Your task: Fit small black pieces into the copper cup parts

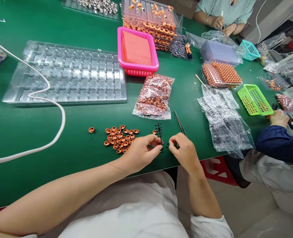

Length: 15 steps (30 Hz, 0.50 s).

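Observation:
My left hand (142,152) pinches a thin black branched strip (159,129), which stands up from between the fingers near the table's front edge. Just right of it is my right hand (184,150), its fingers curled together; whatever they hold is too small to make out. Tiny black bits (167,145) lie between the two hands. Metal tweezers (179,122) point away from me, their rear part hidden by my right hand. Many small copper-coloured cups (119,136) are spread left of my left hand, one cup (91,130) apart from them.
Beyond my hands lies a bag of copper-coloured cups (155,94). Clear trays (74,76) and a white cable (62,122) are at left, a pink basket (155,66) behind. Plastic bags (225,125) and a green basket (255,99) lie right, near a co-worker's sleeve (272,142).

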Each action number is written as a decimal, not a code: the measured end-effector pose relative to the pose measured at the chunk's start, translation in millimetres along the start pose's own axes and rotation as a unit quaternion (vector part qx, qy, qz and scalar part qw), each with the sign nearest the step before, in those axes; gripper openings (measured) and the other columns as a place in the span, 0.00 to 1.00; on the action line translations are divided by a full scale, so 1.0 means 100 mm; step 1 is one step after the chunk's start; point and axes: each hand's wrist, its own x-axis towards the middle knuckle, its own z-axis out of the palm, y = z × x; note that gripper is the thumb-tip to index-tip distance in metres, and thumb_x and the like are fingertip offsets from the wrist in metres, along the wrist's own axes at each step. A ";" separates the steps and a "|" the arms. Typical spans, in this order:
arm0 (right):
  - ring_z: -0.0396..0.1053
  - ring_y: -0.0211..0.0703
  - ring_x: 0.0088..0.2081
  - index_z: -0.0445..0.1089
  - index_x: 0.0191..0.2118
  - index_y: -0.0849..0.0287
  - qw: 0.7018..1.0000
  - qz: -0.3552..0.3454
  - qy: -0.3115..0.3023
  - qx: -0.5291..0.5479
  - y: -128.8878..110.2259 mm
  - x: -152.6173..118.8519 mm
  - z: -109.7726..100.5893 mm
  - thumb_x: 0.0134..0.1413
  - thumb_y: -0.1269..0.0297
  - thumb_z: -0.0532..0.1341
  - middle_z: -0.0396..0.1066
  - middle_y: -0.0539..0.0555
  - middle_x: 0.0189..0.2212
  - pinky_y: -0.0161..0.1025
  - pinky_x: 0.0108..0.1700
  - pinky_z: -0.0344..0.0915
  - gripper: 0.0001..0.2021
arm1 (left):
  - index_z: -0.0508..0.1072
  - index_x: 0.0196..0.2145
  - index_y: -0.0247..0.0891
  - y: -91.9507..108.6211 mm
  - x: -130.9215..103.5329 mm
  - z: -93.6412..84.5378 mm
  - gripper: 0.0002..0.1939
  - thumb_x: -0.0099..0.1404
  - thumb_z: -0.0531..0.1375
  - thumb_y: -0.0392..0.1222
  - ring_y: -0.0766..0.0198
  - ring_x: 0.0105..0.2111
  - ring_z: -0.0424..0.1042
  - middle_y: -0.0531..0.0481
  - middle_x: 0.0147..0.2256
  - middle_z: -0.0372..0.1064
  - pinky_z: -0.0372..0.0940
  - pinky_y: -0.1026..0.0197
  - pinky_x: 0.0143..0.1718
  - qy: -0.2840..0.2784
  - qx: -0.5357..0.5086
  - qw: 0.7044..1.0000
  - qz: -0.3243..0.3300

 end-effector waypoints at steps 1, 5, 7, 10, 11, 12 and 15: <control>0.66 0.39 0.32 0.67 0.31 0.55 1.000 -0.001 -0.019 -0.010 -0.01 0.03 -0.01 0.60 0.73 0.56 0.68 0.50 0.30 0.36 0.36 0.60 0.08 | 0.74 0.34 0.37 -0.01 0.01 0.00 0.08 0.63 0.60 0.44 0.60 0.33 0.78 0.48 0.31 0.77 0.71 0.64 0.32 -0.001 -0.006 1.000 -0.007; 0.66 0.38 0.30 0.67 0.31 0.55 0.996 -0.004 -0.078 -0.039 -0.03 0.12 -0.04 0.58 0.72 0.57 0.68 0.49 0.30 0.36 0.34 0.59 0.07 | 0.73 0.34 0.37 -0.02 0.03 -0.02 0.07 0.63 0.60 0.44 0.60 0.32 0.77 0.49 0.31 0.76 0.70 0.64 0.32 0.001 -0.023 1.000 -0.012; 0.66 0.38 0.30 0.67 0.30 0.55 0.994 -0.003 -0.094 -0.052 -0.03 0.16 -0.06 0.58 0.73 0.57 0.69 0.49 0.30 0.36 0.34 0.59 0.07 | 0.73 0.34 0.37 -0.02 0.04 -0.03 0.07 0.63 0.60 0.43 0.60 0.32 0.77 0.49 0.31 0.76 0.70 0.63 0.32 -0.002 -0.028 1.000 -0.009; 0.66 0.38 0.30 0.67 0.31 0.55 0.991 0.004 -0.113 -0.077 -0.03 0.21 -0.08 0.58 0.72 0.58 0.69 0.48 0.30 0.36 0.33 0.57 0.07 | 0.74 0.34 0.37 -0.02 0.04 -0.04 0.07 0.62 0.60 0.43 0.60 0.33 0.76 0.49 0.31 0.76 0.70 0.63 0.31 -0.004 -0.031 0.999 -0.011; 0.66 0.38 0.30 0.67 0.31 0.56 0.989 0.006 -0.118 -0.085 -0.03 0.22 -0.09 0.58 0.72 0.59 0.69 0.48 0.30 0.37 0.33 0.57 0.06 | 0.74 0.34 0.37 -0.02 0.05 -0.04 0.07 0.62 0.60 0.43 0.60 0.33 0.76 0.49 0.31 0.75 0.70 0.63 0.31 -0.003 -0.033 0.999 -0.012; 0.66 0.38 0.30 0.67 0.31 0.56 0.988 0.006 -0.122 -0.092 -0.03 0.23 -0.09 0.58 0.72 0.59 0.70 0.48 0.30 0.37 0.33 0.57 0.06 | 0.73 0.34 0.37 -0.02 0.05 -0.04 0.07 0.62 0.60 0.43 0.60 0.32 0.76 0.49 0.31 0.75 0.70 0.63 0.31 -0.002 -0.036 0.999 -0.012; 0.67 0.38 0.31 0.67 0.31 0.56 0.987 -0.002 -0.123 -0.103 -0.03 0.25 -0.09 0.58 0.72 0.59 0.70 0.49 0.31 0.37 0.33 0.57 0.06 | 0.73 0.33 0.37 -0.03 0.05 -0.04 0.07 0.62 0.60 0.44 0.60 0.32 0.76 0.49 0.30 0.75 0.69 0.63 0.30 0.001 -0.040 0.999 -0.013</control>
